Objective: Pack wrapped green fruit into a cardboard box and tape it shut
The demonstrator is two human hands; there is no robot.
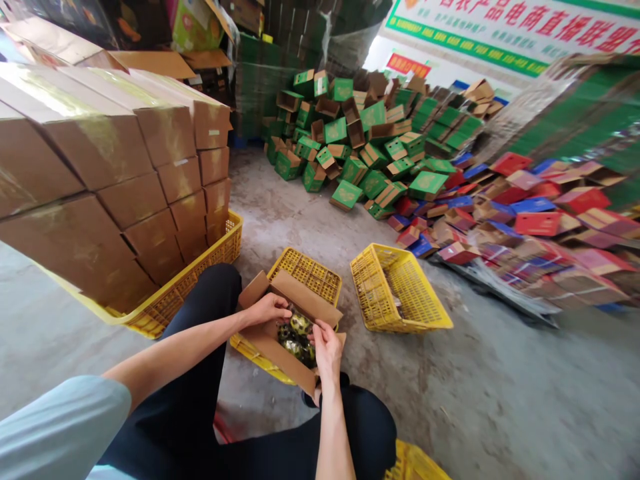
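An open cardboard carton (280, 350) stands between my knees on an upturned yellow crate (310, 277), its flaps folded outward. Several round, yellow-green, dark-patterned fruits in clear plastic (295, 348) lie inside. My left hand (270, 309) reaches in over the far left side, fingertips pinched at the wrapping of the topmost fruit (300, 324). From the right, my right hand (327, 348) curls its fingers against the same fruit's wrapping, with its wrist over the carton's right edge. The fingertips partly hide the plastic.
Taped brown cartons (100, 150) are stacked in a long yellow crate (200, 273) on my left. Another yellow crate (400, 290) sits tilted at the right. Green boxes (345, 193) and red and blue boxes (537, 223) lie heaped beyond. Part of a yellow crate (415, 463) shows by my right knee.
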